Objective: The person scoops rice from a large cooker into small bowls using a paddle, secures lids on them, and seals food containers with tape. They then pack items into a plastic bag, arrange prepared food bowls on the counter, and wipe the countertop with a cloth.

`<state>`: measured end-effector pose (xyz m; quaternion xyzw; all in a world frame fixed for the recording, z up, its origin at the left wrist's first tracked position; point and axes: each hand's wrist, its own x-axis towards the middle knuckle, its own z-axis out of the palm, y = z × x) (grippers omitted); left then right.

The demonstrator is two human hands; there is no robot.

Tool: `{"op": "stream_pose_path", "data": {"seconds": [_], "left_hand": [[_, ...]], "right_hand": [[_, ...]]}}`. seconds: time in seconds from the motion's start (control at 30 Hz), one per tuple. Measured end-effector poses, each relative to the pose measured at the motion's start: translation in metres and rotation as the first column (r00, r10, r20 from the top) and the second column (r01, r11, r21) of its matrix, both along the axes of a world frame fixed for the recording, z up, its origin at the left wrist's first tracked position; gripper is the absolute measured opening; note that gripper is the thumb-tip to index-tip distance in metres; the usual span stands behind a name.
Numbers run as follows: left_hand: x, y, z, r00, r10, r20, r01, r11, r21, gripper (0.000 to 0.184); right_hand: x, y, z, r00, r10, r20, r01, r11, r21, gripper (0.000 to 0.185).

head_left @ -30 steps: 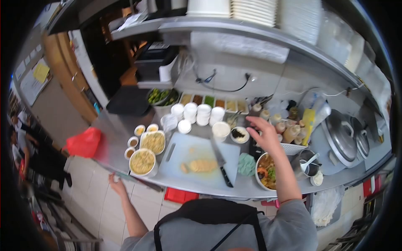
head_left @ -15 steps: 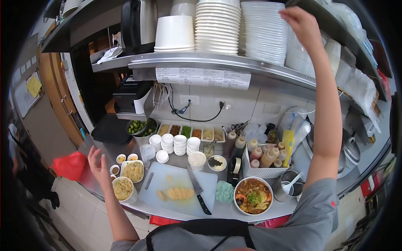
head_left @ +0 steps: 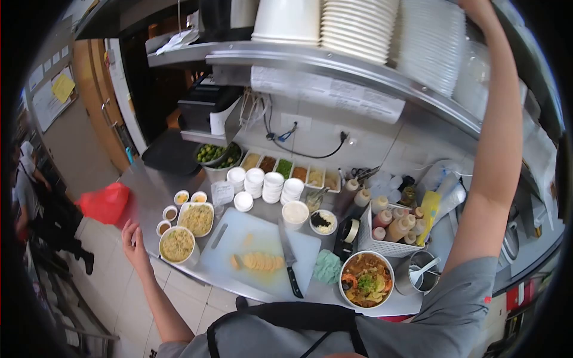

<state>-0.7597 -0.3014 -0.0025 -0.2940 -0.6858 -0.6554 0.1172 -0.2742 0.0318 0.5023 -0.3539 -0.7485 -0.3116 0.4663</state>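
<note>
My right hand (head_left: 476, 8) is raised at the top edge, beside a tall stack of clear plastic lids (head_left: 431, 51). Its fingers are cut off by the frame, so their grip does not show. Low on the left, my left hand (head_left: 136, 246) hangs in the air with loosely bent fingers apart, holding nothing. Closest to it are a round bowl of fried rice (head_left: 177, 245) and a square container of rice (head_left: 196, 219). A bowl of soup with toppings (head_left: 366, 279) stands at the front right of the counter.
A cutting board (head_left: 215, 262) carries sliced yellow food (head_left: 258, 261) and a knife (head_left: 289, 256). A metal shelf edge (head_left: 334, 58) overhangs the counter. A basket of sauce bottles (head_left: 397, 227) stands right. Another person (head_left: 45, 203) is at far left.
My view has turned, so the shelf and counter sit differently in the picture. My right hand has gone up to the top edge, its fingers now out of view. My left hand stays empty.
</note>
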Motion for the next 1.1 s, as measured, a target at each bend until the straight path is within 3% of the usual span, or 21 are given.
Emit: {"op": "stream_pose_path", "data": {"seconds": [0.03,0.13,0.2,0.23,0.33,0.43,0.47,0.5,0.57,0.6,0.63,0.67,0.73,0.77,0.83,0.87,0.93,1.1], "left_hand": [[0.004,-0.003,0.004,1.0,0.017,0.01,-0.017,1.0,-0.022,0.014],[0.015,-0.006,0.018,0.998,0.045,-0.032,-0.046,0.998,-0.053,0.013],[0.01,-0.012,0.02,0.998,0.056,-0.03,-0.059,0.992,-0.109,0.013],[0.006,-0.016,0.02,0.998,0.053,-0.032,-0.057,0.987,-0.15,0.012],[-0.018,-0.031,0.01,0.999,0.043,-0.029,-0.046,0.989,-0.138,0.012],[-0.055,-0.053,-0.002,1.0,0.001,-0.007,-0.002,0.998,-0.066,0.015],[-0.068,-0.059,-0.002,1.0,-0.023,0.008,0.024,0.998,-0.057,0.017],[-0.077,-0.067,-0.005,0.999,-0.047,0.028,0.048,0.998,-0.048,0.018],[-0.094,-0.079,-0.017,0.968,-0.102,0.23,0.091,0.994,0.057,0.021],[-0.107,-0.084,-0.032,0.95,-0.108,0.293,0.092,0.994,0.066,0.023],[-0.118,-0.089,-0.047,0.932,-0.11,0.347,0.13,0.991,-0.036,0.032],[-0.122,-0.088,-0.06,0.904,-0.107,0.413,0.143,0.988,-0.056,0.038],[-0.122,-0.077,-0.085,0.864,-0.141,0.483,0.221,0.969,-0.112,0.049],[-0.115,-0.068,-0.091,0.827,-0.193,0.528,0.294,0.949,-0.113,0.055],[-0.1,-0.045,-0.103,0.75,-0.281,0.599,0.391,0.918,-0.059,0.062],[-0.093,-0.032,-0.11,0.723,-0.314,0.615,0.424,0.905,-0.036,0.064],[-0.086,-0.009,-0.135,0.752,-0.305,0.584,0.436,0.895,-0.094,0.052],[-0.071,0.019,-0.15,0.913,-0.227,0.34,0.321,0.912,-0.254,0.039]], "right_hand": [[0.0,-0.002,-0.001,0.996,0.07,-0.058,-0.068,0.997,0.034,0.019],[-0.017,-0.058,-0.033,1.0,0.018,0.001,-0.018,1.0,-0.009,0.021],[-0.037,-0.102,-0.068,0.962,0.2,-0.188,-0.206,0.979,-0.012,0.022],[-0.044,-0.108,-0.08,0.913,0.33,-0.238,-0.324,0.944,0.067,0.023],[-0.071,-0.116,-0.123,0.752,0.616,-0.236,-0.559,0.785,0.269,0.027],[-0.115,-0.11,-0.194,0.721,0.654,-0.229,-0.568,0.747,0.345,0.033],[-0.132,-0.102,-0.228,0.615,0.692,-0.379,-0.651,0.716,0.251,0.027],[-0.159,-0.105,-0.263,0.549,0.652,-0.523,-0.706,0.696,0.127,0.026],[-0.222,-0.119,-0.332,0.462,0.453,-0.763,-0.778,0.62,-0.103,0.029],[-0.252,-0.116,-0.375,0.463,0.429,-0.776,-0.858,0.435,-0.271,0.03],[-0.287,-0.129,-0.412,0.56,0.204,-0.803,-0.801,0.38,-0.462,0.023],[-0.318,-0.138,-0.452,0.599,0.117,-0.792,-0.797,0.177,-0.577,0.023],[-0.373,-0.16,-0.544,0.433,-0.083,-0.897,-0.897,-0.134,-0.421,0.016],[-0.394,-0.175,-0.582,0.436,-0.119,-0.892,-0.897,-0.14,-0.419,0.015],[-0.424,-0.198,-0.647,0.513,0.046,-0.857,-0.85,0.169,-0.5,0.015],[-0.431,-0.207,-0.657,0.513,0.038,-0.858,-0.847,0.183,-0.498,0.015],[-0.439,-0.221,-0.668,0.652,0.085,-0.753,-0.72,0.381,-0.58,0.016],[-0.457,-0.231,-0.672,0.678,-0.029,-0.734,-0.666,0.397,-0.631,0.016]]}}
